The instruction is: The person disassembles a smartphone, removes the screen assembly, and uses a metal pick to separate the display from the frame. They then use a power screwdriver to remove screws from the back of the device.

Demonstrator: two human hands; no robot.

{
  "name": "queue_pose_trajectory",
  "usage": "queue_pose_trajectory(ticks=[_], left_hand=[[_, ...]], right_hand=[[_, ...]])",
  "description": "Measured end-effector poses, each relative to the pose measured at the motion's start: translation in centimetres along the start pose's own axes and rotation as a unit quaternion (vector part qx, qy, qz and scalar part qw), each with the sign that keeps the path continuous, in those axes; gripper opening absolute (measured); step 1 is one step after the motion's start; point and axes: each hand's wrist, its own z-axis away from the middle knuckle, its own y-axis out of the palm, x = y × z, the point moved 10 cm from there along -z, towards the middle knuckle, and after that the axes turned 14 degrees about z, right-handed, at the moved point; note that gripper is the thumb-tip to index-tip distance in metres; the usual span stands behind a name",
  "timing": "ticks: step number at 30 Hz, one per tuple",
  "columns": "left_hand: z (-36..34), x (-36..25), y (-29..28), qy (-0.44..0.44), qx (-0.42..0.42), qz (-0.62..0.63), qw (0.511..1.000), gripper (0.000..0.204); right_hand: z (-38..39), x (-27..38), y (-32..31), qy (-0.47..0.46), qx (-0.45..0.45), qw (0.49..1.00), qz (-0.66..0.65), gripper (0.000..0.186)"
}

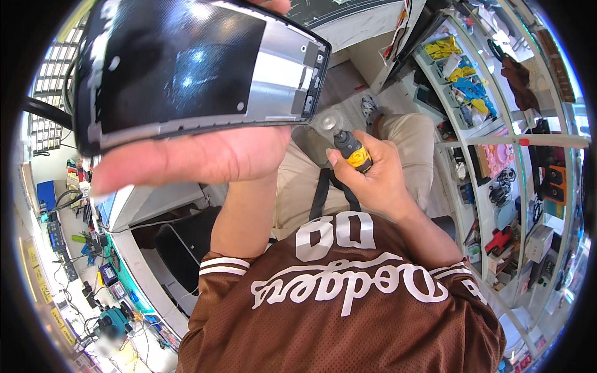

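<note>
My left hand (208, 155) holds up a phone mid-frame (186, 68) close to the camera, the thumb along its near edge and fingertips showing at its far edge. The frame has a dark rim, a large black sheet inside and bare silvery metal toward its right end. Lower and to the right, my right hand (380, 177) is wrapped round a small black-and-yellow rotary tool (353, 152). A blurred, pale round shape (328, 122) shows at the tool's tip, just below the frame's right corner. Whether it touches the frame, I cannot tell.
Glass shelves with blue and yellow packets (466, 84) and boxes curve along the right. At the left, a cluttered workbench carries cables, small boxes and a teal device (114, 323). A black chair (183, 248) stands beside my left arm. My legs (407, 146) are below the hands.
</note>
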Motion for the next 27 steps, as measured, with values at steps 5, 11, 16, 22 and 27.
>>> queue_pose_trajectory(ticks=[5,11,16,22,27], left_hand=[[0.0,-1.0,1.3,0.027,0.05,-0.039,0.998,0.132],[-0.5,-2.1,0.7,0.018,0.11,-0.098,0.989,0.119],[-0.5,-3.3,1.6,0.028,0.092,-0.103,0.99,0.119],[-0.3,-3.7,1.5,0.036,0.083,-0.1,0.991,0.119],[-0.3,-4.0,1.4,0.032,0.076,-0.103,0.991,0.118]], right_hand=[[-0.2,0.1,0.6,-0.016,-0.022,1.0,0.002,0.026],[-0.5,-0.4,0.9,-0.017,-0.028,0.999,0.029,0.024],[-0.7,0.7,1.5,-0.045,-0.015,0.998,0.033,0.022],[-0.9,0.8,1.9,-0.038,0.001,0.999,0.017,0.02],[-0.8,1.0,2.2,-0.04,0.01,0.999,0.0,0.018]])
